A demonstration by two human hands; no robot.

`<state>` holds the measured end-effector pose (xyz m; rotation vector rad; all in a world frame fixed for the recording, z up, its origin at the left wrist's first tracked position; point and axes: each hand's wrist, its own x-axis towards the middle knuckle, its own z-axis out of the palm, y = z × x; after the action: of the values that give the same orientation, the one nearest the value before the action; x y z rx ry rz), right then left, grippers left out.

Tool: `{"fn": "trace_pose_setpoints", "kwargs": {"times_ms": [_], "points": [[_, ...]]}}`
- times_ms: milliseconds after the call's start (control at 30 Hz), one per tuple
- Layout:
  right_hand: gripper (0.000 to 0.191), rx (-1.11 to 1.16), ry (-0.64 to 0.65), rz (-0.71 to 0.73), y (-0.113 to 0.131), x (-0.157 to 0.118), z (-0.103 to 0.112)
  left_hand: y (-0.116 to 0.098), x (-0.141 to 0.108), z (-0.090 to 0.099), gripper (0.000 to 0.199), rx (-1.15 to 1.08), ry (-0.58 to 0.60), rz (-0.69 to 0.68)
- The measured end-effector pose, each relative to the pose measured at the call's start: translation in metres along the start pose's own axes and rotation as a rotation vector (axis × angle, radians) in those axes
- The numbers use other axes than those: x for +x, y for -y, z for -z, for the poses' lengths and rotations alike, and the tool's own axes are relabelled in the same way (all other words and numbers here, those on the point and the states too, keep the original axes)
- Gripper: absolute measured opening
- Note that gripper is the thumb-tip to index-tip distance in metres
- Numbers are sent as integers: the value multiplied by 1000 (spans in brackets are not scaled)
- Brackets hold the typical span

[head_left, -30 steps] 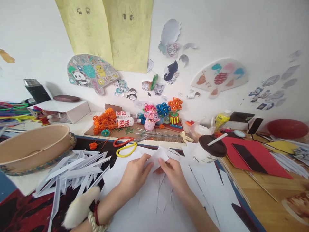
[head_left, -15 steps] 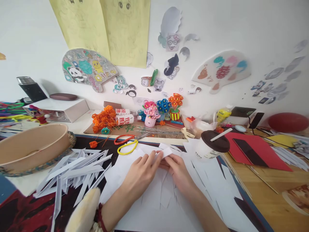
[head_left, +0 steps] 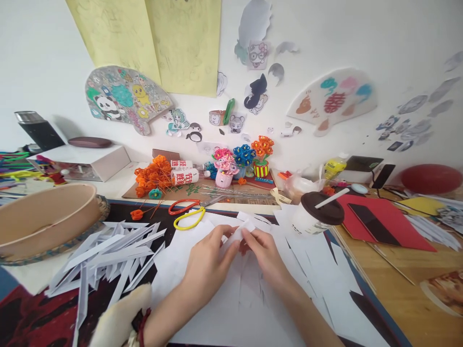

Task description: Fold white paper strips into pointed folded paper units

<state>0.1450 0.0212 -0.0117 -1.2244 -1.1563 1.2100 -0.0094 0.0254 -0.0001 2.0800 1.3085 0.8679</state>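
Between both hands is a white paper strip (head_left: 238, 233), held slanting above a spread of white paper sheets (head_left: 217, 308). My left hand (head_left: 213, 255) grips the strip's lower left part, thumb on the near face and fingers behind. At its upper right end my right hand (head_left: 262, 248) pinches it with thumb and fingers; some fingertips are hidden behind the paper. To the left lies a heap of folded white paper strips (head_left: 108, 255). Scissors (head_left: 191, 217) with one red and one yellow handle rest just beyond the hands.
A lidded cup with a straw (head_left: 320, 214) stands right of the hands. On the left sits a round wooden hoop (head_left: 47, 217). Orange craft flowers (head_left: 155, 173) and small flower pots (head_left: 224, 179) line the back. A red folder (head_left: 390, 221) lies at right.
My left hand has rolled so its thumb now lies along the near face of the strip. The strip is tilted more steeply. The camera view has shifted slightly.
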Motion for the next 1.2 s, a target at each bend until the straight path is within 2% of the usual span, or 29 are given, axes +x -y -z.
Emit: {"fn": "trace_pose_setpoints", "kwargs": {"times_ms": [100, 300, 433, 567, 767, 1200], "points": [[42, -39, 28, 34, 1, -3, 0, 0, 5, 2, 21, -180, 53, 143], [33, -15, -10, 59, 6, -3, 3, 0, 10, 7, 20, -358, 194, 178], [32, -67, 47, 67, 8, -3, 4, -2, 11, 8, 29, -471, 275, 207], [29, -81, 65, 68, 9, -5, 2, -2, 12, 8, 32, -575, 248, 272], [31, -98, 39, 70, 8, -6, 3, -2, 11, 7, 29, -490, 208, 282], [33, -104, 90, 81, 12, -8, 5, -2, 10, 5, 30, -455, 175, 272]]}}
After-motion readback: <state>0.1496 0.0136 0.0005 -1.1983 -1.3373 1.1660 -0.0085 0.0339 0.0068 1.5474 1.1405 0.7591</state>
